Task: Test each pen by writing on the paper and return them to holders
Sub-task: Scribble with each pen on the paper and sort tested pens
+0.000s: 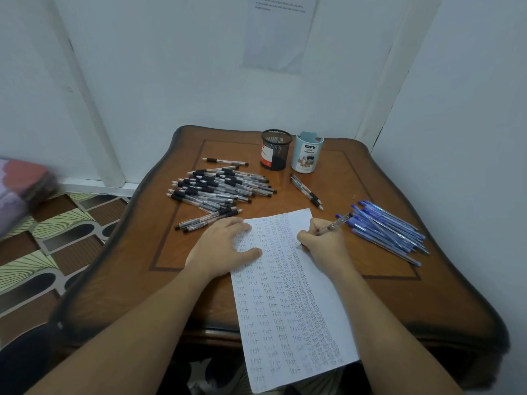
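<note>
A long sheet of paper (285, 309) covered in rows of the word "test" lies on the wooden table (385, 295) and hangs over its front edge. My left hand (225, 248) lies flat on the sheet's upper left. My right hand (323, 240) grips a clear blue-capped pen (336, 222) with its tip on the paper's upper right. A heap of black pens (216, 189) lies at the left, a heap of blue pens (387, 229) at the right. Two holders stand at the back: a black mesh cup (276, 149) and a light blue cup (308, 152).
Two black-grip pens (306, 191) lie apart between the holders and the paper. White walls close in behind and at the right. A patterned floor (51, 238) and a folded cloth (20, 189) show at the left.
</note>
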The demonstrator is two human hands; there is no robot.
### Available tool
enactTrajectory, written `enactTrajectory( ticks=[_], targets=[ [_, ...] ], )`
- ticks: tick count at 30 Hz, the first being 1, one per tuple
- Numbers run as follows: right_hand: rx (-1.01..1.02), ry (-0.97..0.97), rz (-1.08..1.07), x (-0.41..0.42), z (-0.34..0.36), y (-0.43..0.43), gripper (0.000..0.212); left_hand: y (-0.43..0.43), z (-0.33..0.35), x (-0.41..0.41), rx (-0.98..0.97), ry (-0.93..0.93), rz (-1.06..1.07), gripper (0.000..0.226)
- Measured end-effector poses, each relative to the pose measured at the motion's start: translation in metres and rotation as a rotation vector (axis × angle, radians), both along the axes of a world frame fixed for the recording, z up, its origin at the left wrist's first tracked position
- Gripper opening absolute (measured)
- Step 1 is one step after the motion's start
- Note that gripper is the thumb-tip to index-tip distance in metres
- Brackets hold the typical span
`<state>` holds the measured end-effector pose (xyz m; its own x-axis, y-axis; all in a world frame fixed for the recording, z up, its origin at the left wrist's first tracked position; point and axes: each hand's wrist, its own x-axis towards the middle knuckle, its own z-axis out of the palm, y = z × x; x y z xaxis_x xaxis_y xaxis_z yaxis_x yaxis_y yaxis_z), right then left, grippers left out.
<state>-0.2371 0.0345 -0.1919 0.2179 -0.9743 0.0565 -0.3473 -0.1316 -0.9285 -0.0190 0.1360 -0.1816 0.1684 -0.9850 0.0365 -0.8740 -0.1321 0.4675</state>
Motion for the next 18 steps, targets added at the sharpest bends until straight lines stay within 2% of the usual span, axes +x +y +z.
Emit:
enactTrajectory(
  ticks=[18],
  targets=[
    [0.008, -0.016, -0.021, -0.0013, -0.0044, -0.0025, 0.033, 0.0005, -0.0015, 0.0005, -0.013, 0.008, -0.003, 0.067]
  ],
)
